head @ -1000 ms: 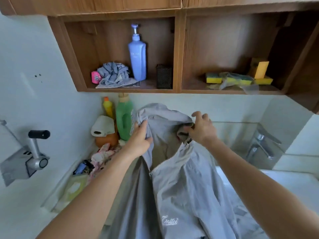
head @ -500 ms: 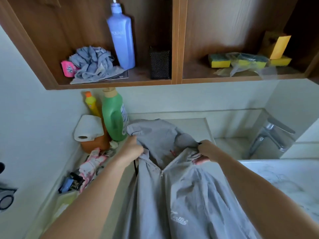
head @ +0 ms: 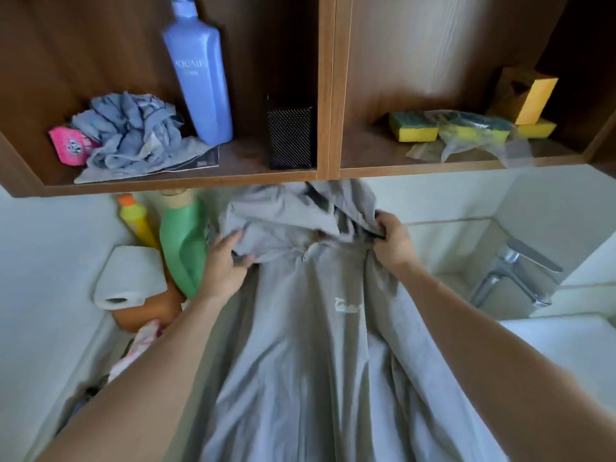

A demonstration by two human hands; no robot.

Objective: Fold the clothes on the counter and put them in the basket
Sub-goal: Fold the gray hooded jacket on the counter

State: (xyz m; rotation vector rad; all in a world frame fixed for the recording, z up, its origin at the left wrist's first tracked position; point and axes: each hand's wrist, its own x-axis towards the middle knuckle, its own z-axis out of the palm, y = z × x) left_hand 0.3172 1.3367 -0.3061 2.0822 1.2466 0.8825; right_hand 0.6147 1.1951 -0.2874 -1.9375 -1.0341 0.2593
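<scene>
The hands have drawn wider apart than a moment ago: left hand (head: pixel 223 265) and right hand (head: pixel 395 243) each grip a shoulder of the grey jacket (head: pixel 316 355), now stretched flat between and below them. It looks squared up, ready for folding.

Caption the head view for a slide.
Left hand and right hand grip a grey jacket near its hood.

One head-worn wide-angle view, facing the wall (head: pixel 433 198), angled forward and down, shelf (head: pixel 166 186) close above, counter (head: pixel 573 348) near below.
</scene>
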